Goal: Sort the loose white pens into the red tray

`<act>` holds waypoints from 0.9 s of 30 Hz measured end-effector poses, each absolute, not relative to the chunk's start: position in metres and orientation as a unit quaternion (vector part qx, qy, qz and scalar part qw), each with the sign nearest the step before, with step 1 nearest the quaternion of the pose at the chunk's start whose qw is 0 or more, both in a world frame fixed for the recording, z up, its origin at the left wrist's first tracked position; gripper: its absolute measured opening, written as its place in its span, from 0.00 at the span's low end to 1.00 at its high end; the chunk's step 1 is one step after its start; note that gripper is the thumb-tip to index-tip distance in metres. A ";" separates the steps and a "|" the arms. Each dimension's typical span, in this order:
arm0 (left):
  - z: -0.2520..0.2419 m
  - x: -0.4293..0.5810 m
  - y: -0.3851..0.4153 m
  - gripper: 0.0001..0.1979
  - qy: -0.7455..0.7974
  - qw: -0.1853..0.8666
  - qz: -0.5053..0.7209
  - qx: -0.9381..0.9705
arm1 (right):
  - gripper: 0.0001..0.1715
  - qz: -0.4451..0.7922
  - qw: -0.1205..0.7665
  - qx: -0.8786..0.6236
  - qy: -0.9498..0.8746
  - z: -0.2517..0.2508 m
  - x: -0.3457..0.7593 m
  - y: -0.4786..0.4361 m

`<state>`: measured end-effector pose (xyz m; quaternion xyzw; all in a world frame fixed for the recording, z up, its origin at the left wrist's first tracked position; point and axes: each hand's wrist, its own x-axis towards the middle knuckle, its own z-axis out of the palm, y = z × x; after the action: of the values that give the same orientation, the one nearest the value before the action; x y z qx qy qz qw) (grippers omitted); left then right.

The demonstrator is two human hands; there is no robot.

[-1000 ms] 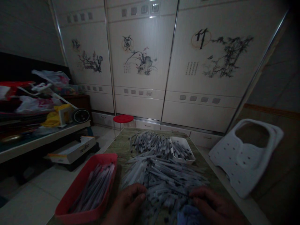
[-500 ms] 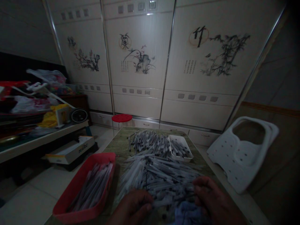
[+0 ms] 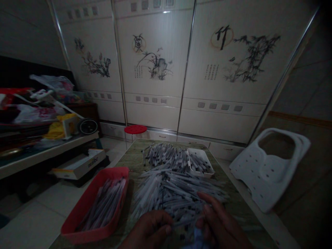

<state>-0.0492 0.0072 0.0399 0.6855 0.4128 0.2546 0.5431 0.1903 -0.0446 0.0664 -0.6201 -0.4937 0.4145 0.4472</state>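
A loose heap of slim, clear-barrelled pens point(image 3: 181, 188) with dark tips spreads over the table in front of me. My left hand point(image 3: 153, 226) is closed at the near edge of the heap, thumb and forefinger pinching one end of a pale pen point(image 3: 183, 223). To its right, my right hand point(image 3: 219, 221) is closed around a blue cloth point(image 3: 197, 238), its fingertips at the pen's other end. The index finger stretches out over the heap. Dim light and blur hide the exact grip.
A red plastic basket point(image 3: 67, 221) with pens stands at the left. Farther back lie another pen pile point(image 3: 166, 154) and a white tray point(image 3: 211, 173) holding pens. Beyond the table are a red stool point(image 3: 135, 129), a white folded plastic seat point(image 3: 269, 169) and a cluttered bench point(image 3: 75, 141).
My right hand has moved left, closer to my left hand, taking the blue cloth along. The left hand has barely shifted. The view has tilted very slightly.
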 end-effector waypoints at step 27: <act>0.032 -0.052 0.009 0.15 0.425 0.672 0.374 0.477 | 0.13 0.170 0.140 -0.623 -0.750 0.030 0.174 -0.032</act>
<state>-0.0516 0.0093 0.0322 0.4769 0.4249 0.3744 0.6722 0.1736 -0.0320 0.0303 -0.6231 -0.7505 0.1699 0.1404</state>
